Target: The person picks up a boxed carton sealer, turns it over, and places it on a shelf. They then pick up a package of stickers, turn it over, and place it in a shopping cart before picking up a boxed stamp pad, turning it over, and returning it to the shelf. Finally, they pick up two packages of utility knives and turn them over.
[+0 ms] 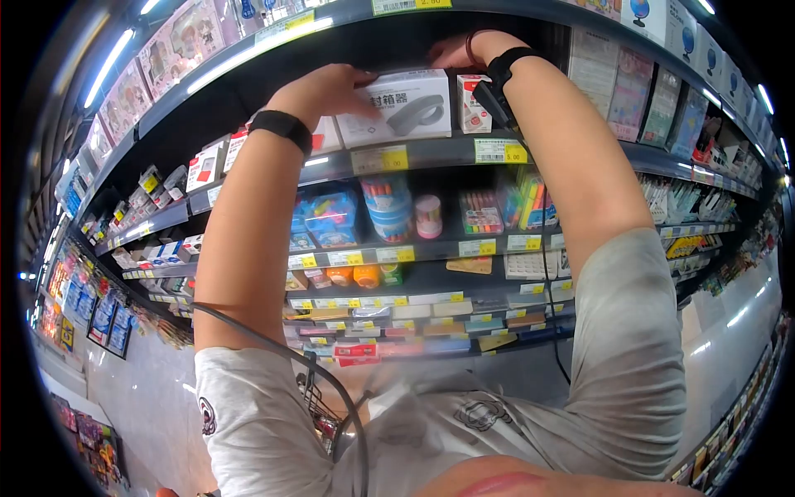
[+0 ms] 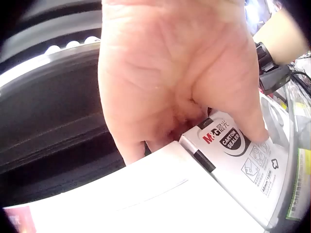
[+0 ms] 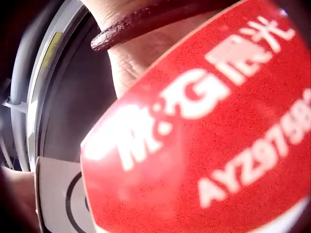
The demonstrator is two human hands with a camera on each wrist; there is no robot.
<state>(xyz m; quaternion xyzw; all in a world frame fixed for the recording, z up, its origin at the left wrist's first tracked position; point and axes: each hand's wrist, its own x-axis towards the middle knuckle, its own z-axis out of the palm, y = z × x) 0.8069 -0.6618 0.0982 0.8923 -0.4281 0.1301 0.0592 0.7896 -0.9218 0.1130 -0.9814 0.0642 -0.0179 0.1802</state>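
Observation:
A white carton sealer box [image 1: 418, 116] stands on the upper shelf, its front printed with a grey tape dispenser. My left hand [image 1: 331, 89] grips it near its left end; in the left wrist view the thumb lies over the printed face of the carton sealer box [image 2: 233, 150] and the fingers go behind. Farther back, my right hand [image 1: 451, 54] reaches into the shelf beyond the box's right end. A red M&G box face [image 3: 194, 136] covers most of that hand in the right wrist view, and its fingers are hidden. Beside the carton sealer stands a small red-and-white box [image 1: 474, 112].
Another white box [image 2: 131, 194] sits left of the carton sealer. Price tags [image 1: 501, 151] line the shelf edge. An upper shelf [image 1: 331, 31] overhangs both hands. Lower shelves carry marker tubs [image 1: 387, 207] and pen packs [image 1: 482, 213]. A black cable [image 1: 548, 273] hangs by the right arm.

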